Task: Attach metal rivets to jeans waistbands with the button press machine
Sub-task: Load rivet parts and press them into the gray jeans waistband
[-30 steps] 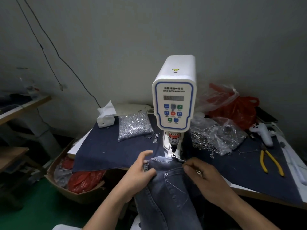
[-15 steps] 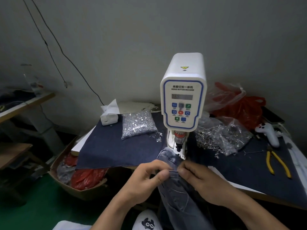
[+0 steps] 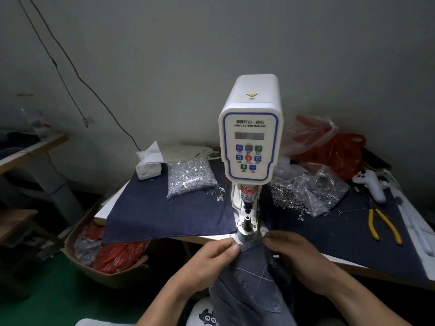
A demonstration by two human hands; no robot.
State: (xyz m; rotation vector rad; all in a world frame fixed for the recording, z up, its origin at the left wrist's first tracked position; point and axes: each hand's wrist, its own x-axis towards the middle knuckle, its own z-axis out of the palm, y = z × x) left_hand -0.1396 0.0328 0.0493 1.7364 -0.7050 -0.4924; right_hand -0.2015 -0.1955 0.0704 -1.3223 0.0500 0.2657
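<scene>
1. We hold the jeans [image 3: 251,278] at the near edge of the bench [image 3: 353,262], just short of the servo button machine [image 3: 250,137]; their top edge lies just near of the lower die post [image 3: 247,221], which stands bare under the punch.
2. Our left hand [image 3: 209,262] pinches the left end of the denim's top edge between thumb and curled fingers [image 3: 231,248]. Our right hand [image 3: 294,252] grips the right end, its fingers folded over the cloth.
3. We judge the step in hand to be positioning: the fabric is stretched between the two hands but not yet on the die.
4. The next move calls for sliding the chosen spot far, onto the post, keeping the cloth flat and fingertips out from beneath the punch.
5. The held edge runs left to right; the garment's long axis runs near from it, hanging down towards our lap.
6. A bag of silver rivets [image 3: 190,178] lies left of the machine, loose metal parts [image 3: 289,201] to its right, and yellow pliers [image 3: 383,225] further right.
</scene>
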